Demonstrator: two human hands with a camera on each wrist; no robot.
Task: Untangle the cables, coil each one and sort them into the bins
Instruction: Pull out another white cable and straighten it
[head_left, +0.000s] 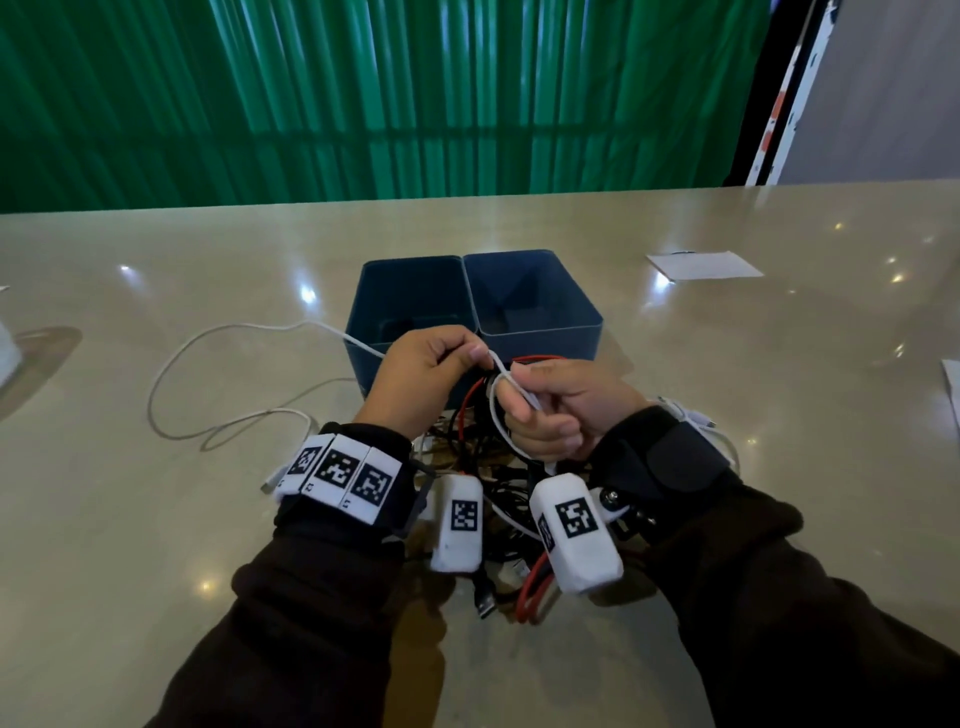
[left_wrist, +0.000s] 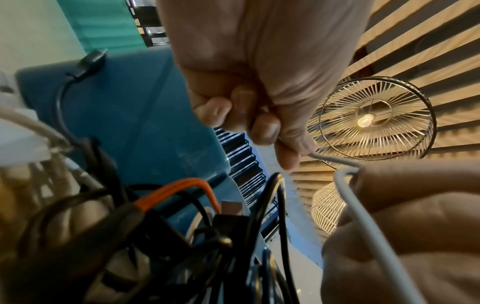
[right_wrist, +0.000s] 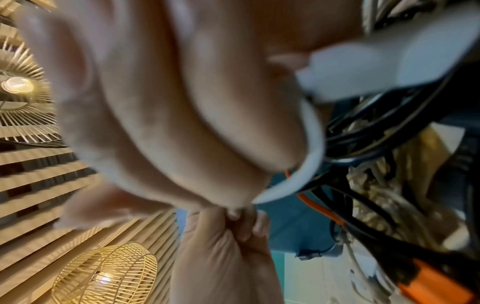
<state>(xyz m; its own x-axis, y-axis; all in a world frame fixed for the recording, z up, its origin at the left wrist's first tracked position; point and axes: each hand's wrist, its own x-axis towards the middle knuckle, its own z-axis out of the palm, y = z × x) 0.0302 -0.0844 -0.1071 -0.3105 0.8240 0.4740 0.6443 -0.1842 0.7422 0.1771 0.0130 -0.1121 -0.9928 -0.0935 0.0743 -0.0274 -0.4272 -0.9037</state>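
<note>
Head view shows the left hand (head_left: 415, 374) pinching the white cable (head_left: 218, 338) looped around the right hand (head_left: 558, 410), whose curled fingers grip it; tugging risks tightening the tangle (head_left: 493, 467) beneath both hands.

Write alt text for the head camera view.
Both hands hold a white cable: the left hand pinches it while the right hand has it looped round its fingers, above a tangle of cables before two blue bins.

Looks like a café or lounge interior. Woven basket lamps (right_wrist: 103, 273) hang from a slatted wood ceiling (left_wrist: 415, 51). A glossy stone table (head_left: 675, 322) stretches below.
</note>
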